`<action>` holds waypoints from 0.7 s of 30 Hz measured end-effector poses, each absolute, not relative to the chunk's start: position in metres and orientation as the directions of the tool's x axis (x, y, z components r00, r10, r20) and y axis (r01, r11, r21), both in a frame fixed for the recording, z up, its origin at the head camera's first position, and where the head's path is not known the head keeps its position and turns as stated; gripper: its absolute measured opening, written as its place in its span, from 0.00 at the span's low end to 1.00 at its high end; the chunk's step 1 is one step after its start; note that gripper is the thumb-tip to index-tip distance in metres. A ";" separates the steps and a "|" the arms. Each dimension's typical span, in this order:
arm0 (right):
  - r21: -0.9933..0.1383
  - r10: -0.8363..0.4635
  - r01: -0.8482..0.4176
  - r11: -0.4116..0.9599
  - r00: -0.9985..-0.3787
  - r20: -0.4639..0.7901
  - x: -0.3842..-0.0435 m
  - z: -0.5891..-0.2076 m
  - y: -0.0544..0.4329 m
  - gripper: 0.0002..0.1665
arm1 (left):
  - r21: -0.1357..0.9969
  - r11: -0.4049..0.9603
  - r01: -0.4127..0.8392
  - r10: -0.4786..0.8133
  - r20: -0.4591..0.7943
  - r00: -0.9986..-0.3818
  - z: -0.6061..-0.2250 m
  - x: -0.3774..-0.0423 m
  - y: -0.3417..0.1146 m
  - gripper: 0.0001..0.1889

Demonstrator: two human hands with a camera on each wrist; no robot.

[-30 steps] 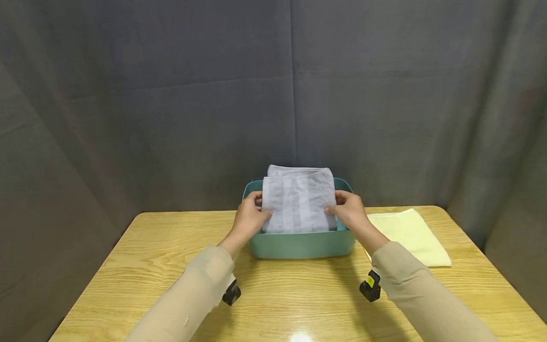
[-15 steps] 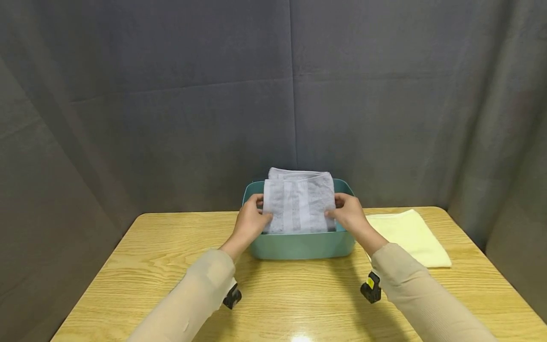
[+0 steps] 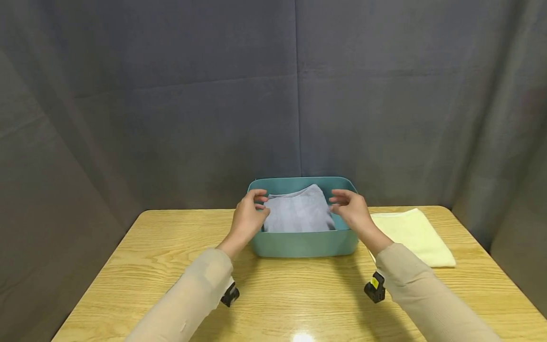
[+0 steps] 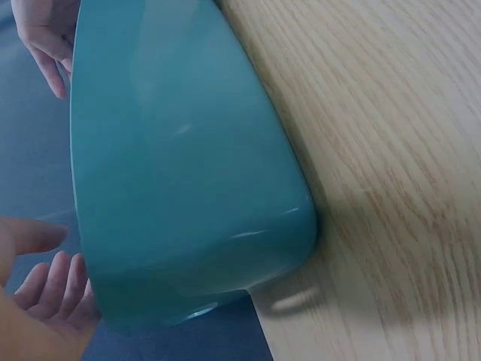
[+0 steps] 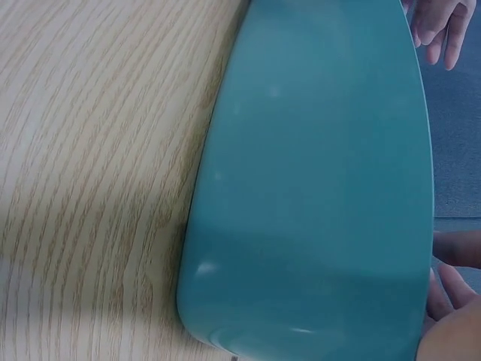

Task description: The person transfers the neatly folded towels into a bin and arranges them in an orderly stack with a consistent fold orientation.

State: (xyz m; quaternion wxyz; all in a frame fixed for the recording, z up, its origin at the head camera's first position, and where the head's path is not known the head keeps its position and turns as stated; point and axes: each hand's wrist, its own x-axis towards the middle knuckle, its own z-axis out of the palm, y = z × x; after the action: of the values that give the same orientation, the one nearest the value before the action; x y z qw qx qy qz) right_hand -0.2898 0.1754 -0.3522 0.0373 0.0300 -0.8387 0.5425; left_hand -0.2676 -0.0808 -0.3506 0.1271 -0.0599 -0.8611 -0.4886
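A folded grey towel (image 3: 297, 214) with paler stripes lies inside a teal plastic bin (image 3: 304, 244), one corner raised towards the back. My left hand (image 3: 247, 217) hovers over the bin's left end, fingers loosely bent, thumb apart from them and nothing between. Over the opposite end, my right hand (image 3: 352, 213) is spread in the same way, close to the towel's right edge. The wrist views mostly show the bin's outer wall (image 4: 180, 165), which hides the towel; thumb and fingers of the left hand (image 4: 45, 301) and right hand (image 5: 455, 308) stand apart at its rim.
A folded pale yellow cloth (image 3: 413, 238) lies on the wooden table (image 3: 282, 299), right of the bin and partly behind the right forearm. Grey curtains (image 3: 213, 118) hang behind the table and at both sides. The bin stands near the table's back edge.
Both hands have let go of the grey towel, and their fingers have opened. The towel has dropped lower into the bin, showing more of the bin's back wall.
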 end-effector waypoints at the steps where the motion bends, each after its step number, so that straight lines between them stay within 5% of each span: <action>1: -0.907 -0.008 -0.092 0.411 -0.995 0.097 -0.290 -0.352 0.176 0.29 | 0.827 0.513 0.229 -0.019 0.277 -0.961 -0.351 -0.268 -0.081 0.24; 21: -0.895 -0.010 -0.142 0.422 -0.988 0.152 -0.280 -0.347 0.186 0.27 | 0.838 0.489 0.244 -0.014 0.288 -0.958 -0.352 -0.262 -0.081 0.16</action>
State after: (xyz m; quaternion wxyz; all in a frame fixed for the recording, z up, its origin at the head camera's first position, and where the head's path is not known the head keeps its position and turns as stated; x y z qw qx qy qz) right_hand -0.2796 0.1862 -0.3472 0.0617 0.0450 -0.8410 0.5356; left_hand -0.2619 -0.0806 -0.3524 0.1291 -0.0674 -0.8530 -0.5012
